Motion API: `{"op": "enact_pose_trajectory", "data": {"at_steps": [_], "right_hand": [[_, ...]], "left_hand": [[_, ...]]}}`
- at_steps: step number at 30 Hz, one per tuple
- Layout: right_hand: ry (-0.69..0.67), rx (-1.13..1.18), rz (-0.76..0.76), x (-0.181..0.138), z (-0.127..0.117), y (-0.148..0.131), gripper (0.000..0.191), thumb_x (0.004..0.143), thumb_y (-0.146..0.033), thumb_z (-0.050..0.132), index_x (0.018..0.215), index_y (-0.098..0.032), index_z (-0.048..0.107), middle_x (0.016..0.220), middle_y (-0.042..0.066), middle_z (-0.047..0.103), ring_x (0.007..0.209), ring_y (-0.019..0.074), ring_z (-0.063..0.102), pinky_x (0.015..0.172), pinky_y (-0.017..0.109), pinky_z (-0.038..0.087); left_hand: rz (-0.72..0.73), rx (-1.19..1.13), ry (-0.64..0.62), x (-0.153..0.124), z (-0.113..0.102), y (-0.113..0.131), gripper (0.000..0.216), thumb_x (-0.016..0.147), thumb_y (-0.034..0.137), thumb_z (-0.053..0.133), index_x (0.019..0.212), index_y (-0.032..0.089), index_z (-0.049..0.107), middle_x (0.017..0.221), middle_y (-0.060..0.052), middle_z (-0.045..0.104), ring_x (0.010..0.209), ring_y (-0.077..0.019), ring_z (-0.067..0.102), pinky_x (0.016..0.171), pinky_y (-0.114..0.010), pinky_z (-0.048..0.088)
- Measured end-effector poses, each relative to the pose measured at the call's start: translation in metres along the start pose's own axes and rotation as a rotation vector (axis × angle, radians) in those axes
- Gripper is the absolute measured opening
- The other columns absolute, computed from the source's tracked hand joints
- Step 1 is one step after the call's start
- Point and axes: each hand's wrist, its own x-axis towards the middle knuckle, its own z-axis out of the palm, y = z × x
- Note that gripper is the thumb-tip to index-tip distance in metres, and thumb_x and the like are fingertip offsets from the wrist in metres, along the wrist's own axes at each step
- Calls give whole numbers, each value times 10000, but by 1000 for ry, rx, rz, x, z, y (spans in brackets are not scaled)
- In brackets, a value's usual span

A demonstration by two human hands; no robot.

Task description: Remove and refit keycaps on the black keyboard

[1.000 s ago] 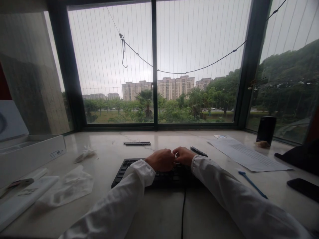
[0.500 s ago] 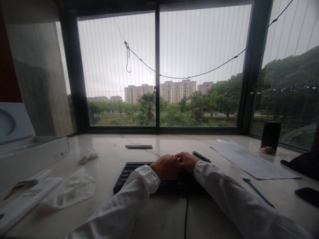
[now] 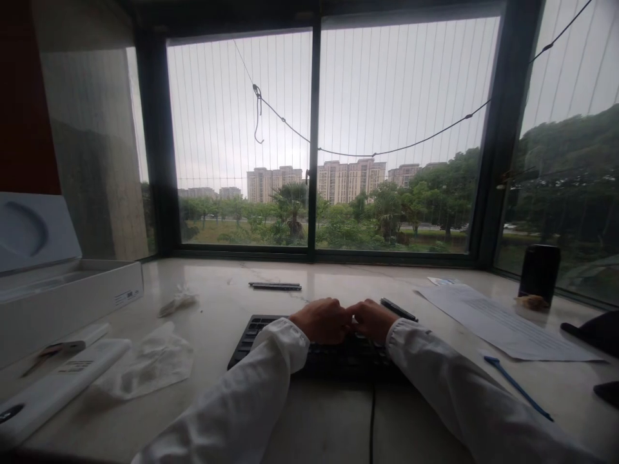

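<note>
Keyboard (image 3: 333, 362), black, is positioned flat on the pale countertop (image 3: 322, 428), centrally below the window (image 3: 242, 142). A dark cable (image 3: 372, 419) is seen extended from its near edge toward the bottom of the view. The keyboard's middle is covered by both hands; its left-hand keys are left exposed.

The left hand (image 3: 322, 321) is placed above the keys, back upward, with its fingers curled. The right hand (image 3: 373, 319) is placed beside it, likewise curled, and the two are brought together at the fingertips. Whether any item is gripped between them cannot be told, as the finger gap is hidden and dim.

Just beyond the right hand, a dark pen (image 3: 399, 309) is laid at an angle. Farther back, left of centre, two slim dark sticks (image 3: 275, 286) are laid side by side. To the right, a printed sheet (image 3: 503, 322) is spread flat, with a blue tool (image 3: 518, 388) located nearer the right forearm. To the left, a crumpled clear bag (image 3: 152, 361) is located between the keyboard and a white oblong block (image 3: 62, 390). Behind the block, an open white box (image 3: 72, 298) is set.
</note>
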Motion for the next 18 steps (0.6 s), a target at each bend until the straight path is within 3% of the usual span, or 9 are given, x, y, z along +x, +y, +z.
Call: {"op": "enact_pose_trajectory", "data": {"at_steps": [6,11,18], "right_hand": [[-20,-115,-4,0,-4,-1,175,746,-321,601,847,-267,733,700,17,674,669,142,595,622,229,380],[-113,-340,-101,-8,-15,-12,263,750,-224,548,933,-296,723,803,50,715,778,191,643,672,261,409],[-166,-616,-277,-13,-15,-31,181,661,-193,570,749,-156,724,726,131,698,746,232,644,728,314,424]], "left_hand": [[-47,-165,-10,-6,-1,-9,358,842,331,462,688,109,698,614,-106,656,503,-141,567,427,-233,315],[-100,-335,-65,-10,-3,-16,391,856,345,447,717,94,712,592,-79,645,442,-80,461,422,-224,268],[87,-4,8,-1,0,-6,342,843,273,459,632,103,669,617,-129,653,528,-158,579,473,-264,340]]}}
